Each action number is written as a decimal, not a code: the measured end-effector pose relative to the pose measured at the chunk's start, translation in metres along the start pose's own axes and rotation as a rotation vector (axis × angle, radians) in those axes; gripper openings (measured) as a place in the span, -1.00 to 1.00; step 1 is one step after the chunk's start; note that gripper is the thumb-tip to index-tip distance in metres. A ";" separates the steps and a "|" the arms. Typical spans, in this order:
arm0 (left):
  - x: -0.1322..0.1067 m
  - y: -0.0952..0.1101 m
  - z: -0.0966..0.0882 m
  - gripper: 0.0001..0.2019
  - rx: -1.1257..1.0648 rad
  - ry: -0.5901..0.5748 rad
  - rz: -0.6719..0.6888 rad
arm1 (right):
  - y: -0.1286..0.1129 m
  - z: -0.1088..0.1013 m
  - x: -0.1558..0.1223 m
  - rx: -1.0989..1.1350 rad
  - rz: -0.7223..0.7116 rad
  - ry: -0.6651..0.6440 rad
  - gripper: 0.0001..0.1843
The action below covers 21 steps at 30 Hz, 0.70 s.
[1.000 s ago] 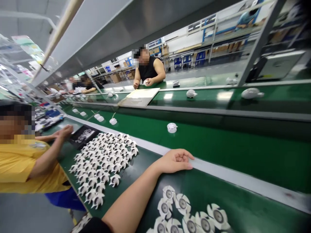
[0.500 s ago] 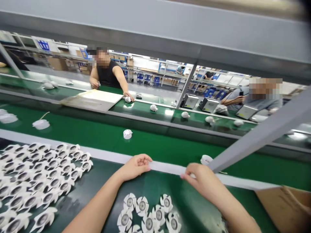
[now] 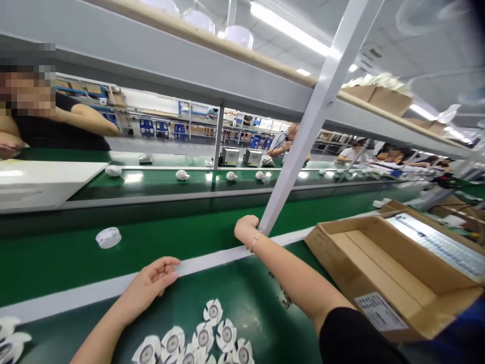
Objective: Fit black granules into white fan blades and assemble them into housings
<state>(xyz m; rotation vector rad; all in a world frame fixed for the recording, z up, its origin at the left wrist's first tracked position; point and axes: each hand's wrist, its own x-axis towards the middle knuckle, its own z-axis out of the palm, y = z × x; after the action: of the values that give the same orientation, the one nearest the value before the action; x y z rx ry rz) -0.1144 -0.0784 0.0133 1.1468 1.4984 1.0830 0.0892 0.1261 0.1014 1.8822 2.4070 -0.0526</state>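
My left hand [image 3: 153, 280] rests at the pale edge strip of the bench, fingers loosely curled and nothing visible in them. My right hand [image 3: 246, 227] reaches past that strip over the green conveyor belt, beside the slanted post. Its fingers are bent away from me and hidden, so any held thing is out of sight. Several white fan blades [image 3: 202, 337] with grey round centres lie on the bench below my hands. A white round housing [image 3: 108, 237] sits on the belt, beyond my left hand.
The grey slanted post [image 3: 299, 146] rises beside my right hand to an overhead shelf beam [image 3: 189, 65]. An open cardboard box [image 3: 379, 258] stands at right. Wrapped white parts [image 3: 182, 175] lie on the far belt, near a white board [image 3: 45, 182]. Co-workers sit across the line.
The view has swung right, bringing the cardboard box into sight. My right hand has moved forward from the edge strip over the belt; the round part near the post is now hidden.
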 end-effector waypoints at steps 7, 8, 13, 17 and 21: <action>0.000 0.000 0.001 -0.57 -0.035 0.008 0.018 | 0.013 0.014 -0.083 0.265 -0.261 0.090 -0.51; 0.001 -0.001 0.001 -0.58 -0.036 0.007 0.019 | 0.019 0.019 -0.098 0.414 -0.343 0.048 -0.45; 0.000 0.001 0.000 -0.55 -0.032 -0.013 0.002 | 0.036 0.058 -0.152 1.397 -0.461 -0.562 -0.54; -0.003 0.001 0.001 -0.47 0.028 0.048 -0.067 | 0.013 0.088 -0.159 1.577 -0.253 -0.712 -0.48; 0.002 -0.005 0.003 -0.45 0.084 0.166 -0.056 | -0.002 0.101 -0.140 1.685 -0.173 -0.570 -0.43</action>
<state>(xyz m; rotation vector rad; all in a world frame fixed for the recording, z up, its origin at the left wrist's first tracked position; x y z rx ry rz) -0.1127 -0.0766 0.0079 1.0868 1.7097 1.1074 0.1255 -0.0181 0.0130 1.3095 1.9139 -2.7636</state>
